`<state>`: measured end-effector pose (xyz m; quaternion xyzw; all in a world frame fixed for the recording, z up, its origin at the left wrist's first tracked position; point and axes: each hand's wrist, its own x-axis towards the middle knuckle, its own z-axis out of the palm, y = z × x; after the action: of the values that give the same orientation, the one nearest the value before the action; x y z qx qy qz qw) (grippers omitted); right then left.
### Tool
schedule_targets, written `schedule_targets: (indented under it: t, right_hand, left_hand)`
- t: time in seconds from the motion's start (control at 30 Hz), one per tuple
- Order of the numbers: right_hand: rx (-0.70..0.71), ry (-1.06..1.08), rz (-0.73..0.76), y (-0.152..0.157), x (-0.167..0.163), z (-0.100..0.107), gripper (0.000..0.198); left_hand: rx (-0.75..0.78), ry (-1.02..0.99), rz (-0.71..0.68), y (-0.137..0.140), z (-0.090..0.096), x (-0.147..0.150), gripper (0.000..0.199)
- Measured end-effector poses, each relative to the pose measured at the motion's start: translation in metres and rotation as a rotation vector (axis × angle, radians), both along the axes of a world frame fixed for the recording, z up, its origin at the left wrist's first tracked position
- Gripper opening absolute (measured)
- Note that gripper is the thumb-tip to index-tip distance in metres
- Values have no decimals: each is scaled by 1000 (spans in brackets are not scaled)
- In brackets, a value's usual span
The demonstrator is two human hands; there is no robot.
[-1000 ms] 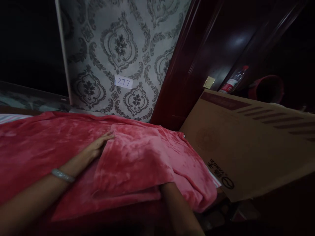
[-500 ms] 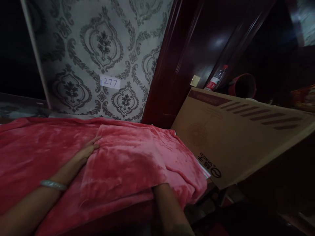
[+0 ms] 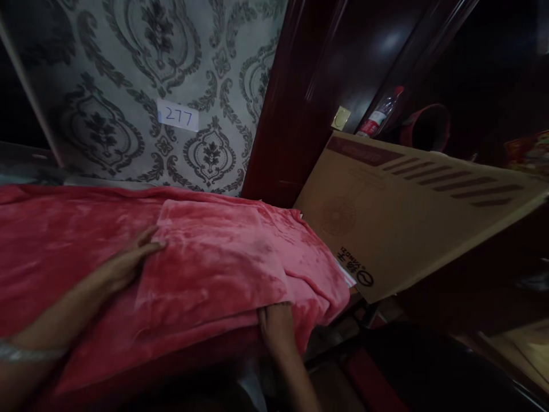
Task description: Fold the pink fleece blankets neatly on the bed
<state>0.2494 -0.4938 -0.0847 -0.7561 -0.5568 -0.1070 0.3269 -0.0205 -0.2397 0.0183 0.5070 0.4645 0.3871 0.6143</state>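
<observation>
A pinkish-red plush blanket lies spread out, with one part folded over into a flat rectangular layer. My left hand, a bracelet on its wrist, is at the left edge of that folded layer. Its fingers are stretched out and it grips nothing. At the front edge of the layer is my right hand, reaching in beneath the cloth near its right corner. Most of its fingers are hidden under the blanket, so I cannot tell whether they grip it.
A large cardboard box leans at the right. Behind its top edge stand a clear plastic bottle with a red cap and a dark round container. Patterned wallpaper carries a "277" label. A dark red wooden panel stands beside it.
My left hand has drawn back slightly from the folded layer, its thumb more spread. My right hand has slid partly out from under the cloth. The view has shifted slightly.
</observation>
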Motion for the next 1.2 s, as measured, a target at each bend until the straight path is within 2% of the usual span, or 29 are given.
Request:
schedule_targets:
  t: [0.1, 0.17, 0.23, 0.3, 0.4, 0.47, 0.53, 0.63, 0.67, 0.73, 0.8, 0.87, 0.97, 1.03, 1.1, 1.2]
  right_hand:
    - [59, 51, 36, -21, 3, 1, 24]
    - [143, 67, -3, -29, 7, 9, 22]
    - [204, 11, -99, -29, 10, 20, 25]
    - [222, -88, -130, -20, 14, 29, 41]
    - [266, -154, 55, -4, 19, 35, 45]
    - [322, -129, 173, 1, 19, 32, 44]
    - [329, -100, 229, 0, 17, 28, 42]
    - [250, -76, 298, -9, 16, 28, 36]
    - [220, -59, 322, -13, 17, 31, 31]
    - [178, -28, 336, -16, 23, 41, 23]
    - [171, -21, 300, -12, 30, 56, 22]
    - [183, -30, 246, 6, 35, 75, 28]
    - [179, -48, 243, 57, 36, 106, 42]
    - [129, -72, 269, 100, 30, 124, 50]
    - [32, -90, 261, 143, 23, 137, 55]
    - [-181, -100, 232, 194, 17, 139, 59]
  left_hand:
    - [96, 86, -11, -36, -12, -12, 105]
    - [158, 152, -21, -58, -17, -15, 108]
    - [181, 181, -19, -74, -15, -14, 106]
    - [181, 170, 0, -81, -8, -11, 104]
    - [231, 171, 9, -79, 1, -12, 99]
    - [301, 183, 18, -72, -2, -19, 92]
    - [326, 201, 24, -64, -15, -28, 89]
    - [328, 271, -39, -52, -40, -45, 93]
    - [371, 310, -66, -48, -46, -50, 93]
    - [548, 423, -54, -41, -48, -57, 87]
    - [763, 548, 37, -35, -33, -55, 79]
    - [922, 639, 77, -32, -5, -38, 78]
    - [1067, 690, -113, -30, 42, 14, 77]
    - [1103, 759, -253, -28, 62, 58, 75]
    - [1081, 899, -277, -24, 65, 95, 71]
    - [1019, 1119, -251, -11, 39, 123, 67]
